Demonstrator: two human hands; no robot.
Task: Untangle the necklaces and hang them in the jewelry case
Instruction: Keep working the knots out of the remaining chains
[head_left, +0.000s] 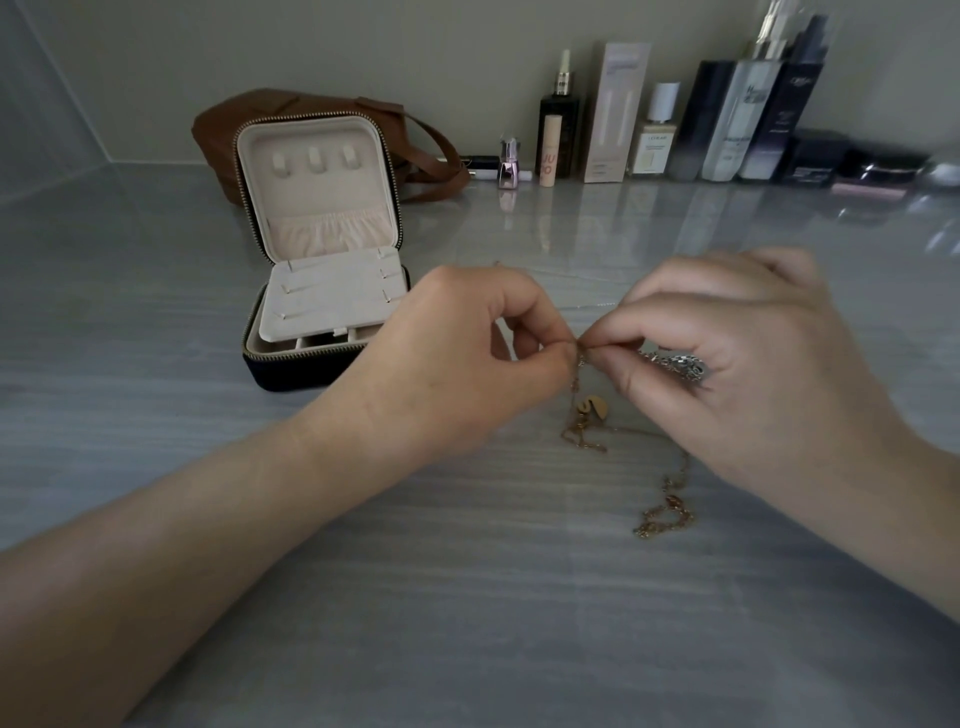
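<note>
A gold necklace (666, 512) with a round pendant (592, 406) trails across the grey counter, and its upper end hangs from my fingertips. My left hand (457, 358) and my right hand (748, 364) pinch the chain at the same spot, thumb and forefinger almost touching. A silver chain (675, 362) is bunched inside the curled fingers of my right hand. Thin chain strands (587, 304) run across the counter behind my hands. The jewelry case (322, 249) stands open at the left, its cream lid upright with three hooks (314, 160) and a gathered pocket.
A brown leather bag (291, 111) sits behind the case against the wall. A row of cosmetic bottles and boxes (691, 124) lines the back right of the counter. A small pink bottle (508, 163) stands near the bag strap.
</note>
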